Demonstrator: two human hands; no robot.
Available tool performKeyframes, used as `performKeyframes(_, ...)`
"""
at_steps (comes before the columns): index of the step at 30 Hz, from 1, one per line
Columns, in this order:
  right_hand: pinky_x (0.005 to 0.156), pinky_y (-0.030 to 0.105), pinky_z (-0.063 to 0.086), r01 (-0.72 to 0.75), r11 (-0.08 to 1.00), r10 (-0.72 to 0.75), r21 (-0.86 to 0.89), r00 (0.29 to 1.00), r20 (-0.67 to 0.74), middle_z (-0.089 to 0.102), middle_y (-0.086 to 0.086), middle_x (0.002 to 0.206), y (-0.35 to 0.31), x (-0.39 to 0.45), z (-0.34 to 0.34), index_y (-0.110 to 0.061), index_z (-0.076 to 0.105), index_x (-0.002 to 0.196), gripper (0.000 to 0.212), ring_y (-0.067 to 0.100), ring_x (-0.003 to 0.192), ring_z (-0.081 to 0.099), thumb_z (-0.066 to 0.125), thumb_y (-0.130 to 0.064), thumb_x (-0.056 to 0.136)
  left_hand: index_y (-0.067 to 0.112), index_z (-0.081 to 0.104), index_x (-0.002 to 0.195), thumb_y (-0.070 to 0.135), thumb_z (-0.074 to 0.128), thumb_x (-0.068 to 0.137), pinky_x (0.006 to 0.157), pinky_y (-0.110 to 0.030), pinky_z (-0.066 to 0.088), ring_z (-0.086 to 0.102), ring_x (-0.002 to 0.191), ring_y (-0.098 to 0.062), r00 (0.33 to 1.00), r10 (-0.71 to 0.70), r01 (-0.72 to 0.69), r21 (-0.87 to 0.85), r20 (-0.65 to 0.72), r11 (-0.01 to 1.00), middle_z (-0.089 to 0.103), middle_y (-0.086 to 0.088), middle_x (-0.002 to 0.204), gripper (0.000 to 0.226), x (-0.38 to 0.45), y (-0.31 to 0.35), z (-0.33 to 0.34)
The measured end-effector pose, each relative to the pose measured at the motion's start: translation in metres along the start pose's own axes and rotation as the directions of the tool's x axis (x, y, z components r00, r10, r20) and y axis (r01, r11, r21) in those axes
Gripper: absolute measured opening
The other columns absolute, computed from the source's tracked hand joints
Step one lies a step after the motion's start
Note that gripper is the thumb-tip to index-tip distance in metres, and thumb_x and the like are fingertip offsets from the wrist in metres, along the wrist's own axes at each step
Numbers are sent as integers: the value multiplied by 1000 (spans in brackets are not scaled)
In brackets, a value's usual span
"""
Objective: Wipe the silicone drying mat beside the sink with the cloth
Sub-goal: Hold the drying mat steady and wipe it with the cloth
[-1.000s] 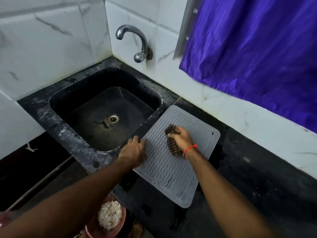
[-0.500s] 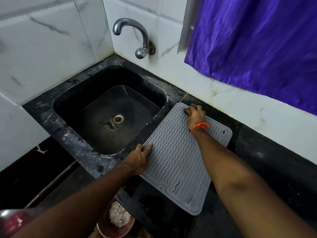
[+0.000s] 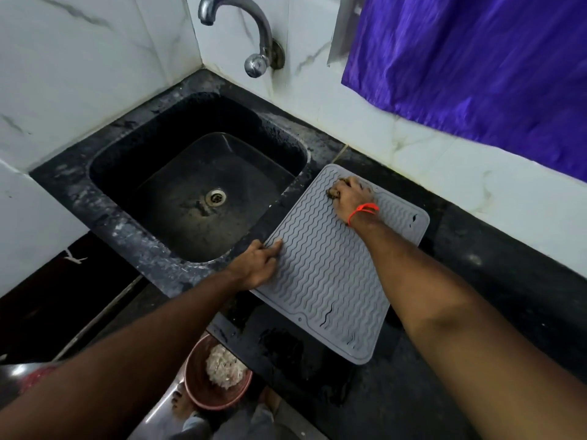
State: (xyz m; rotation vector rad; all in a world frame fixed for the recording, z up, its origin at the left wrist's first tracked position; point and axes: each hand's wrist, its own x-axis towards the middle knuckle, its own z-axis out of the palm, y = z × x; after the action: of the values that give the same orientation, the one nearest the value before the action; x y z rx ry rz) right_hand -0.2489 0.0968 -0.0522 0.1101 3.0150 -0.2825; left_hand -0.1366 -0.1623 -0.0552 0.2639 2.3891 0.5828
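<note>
Head cam, close, down over sink [image 3: 104,198].

Black stone counter [image 3: 476,312] with a grey mat [image 3: 330,281] on it.
The ribbed mat lies flat on the counter just beside the sunken sink [image 3: 197,192], turned at an angle, its near corner close to the counter's front edge.

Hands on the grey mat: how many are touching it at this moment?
2. The left hand presses the mat at its edge nearest the sink. The right hand is at the far corner, over a dark cloth that it mostly hides.
</note>
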Motion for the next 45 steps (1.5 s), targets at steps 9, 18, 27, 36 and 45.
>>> performKeyframes(9,101,43,44,118,987,-114,110,993,-41,40,7,132,-49,-99,35,-17,55,124,37,32,113,48,59,-25,88,31,19,157,42,18,106,114,-42,31,38,135,-30,1000,-21,20,-77,-8,997,35,-13,145,52,-10,7,-5)
performKeyframes(18,94,44,45,264,957,-268,119,963,16,47,10,128,-100,-203,56,-13,59,112,31,35,105,52,48,-21,85,15,9,159,23,16,109,113,-34,24,32,136,-33,999,-39,38,-97,-9,995,36,-18,152,51,-16,16,-9)
performKeyframes(27,100,32,49,-238,539,105,808,971,216,67,1,118,-56,-170,26,-18,63,119,34,18,112,61,67,-13,85,38,5,157,52,35,102,112,-49,36,40,133,-34,998,-54,54,-17,-40,998,27,-10,149,64,-27,14,5)
performKeyframes(36,100,44,47,646,763,-646,4,762,51,41,1,146,-32,-130,34,-28,56,128,50,30,122,45,60,-7,82,33,-15,156,66,68,77,109,-49,41,30,137,-31,998,-60,62,186,-17,981,12,-10,152,119,-23,21,14)
performKeyframes(45,93,46,52,691,714,-692,-110,721,39,54,9,140,22,-57,9,-17,66,119,41,34,111,55,62,-5,80,37,-26,151,65,69,77,109,-49,41,32,135,-31,997,-70,62,194,31,979,11,-8,149,124,-12,22,12)
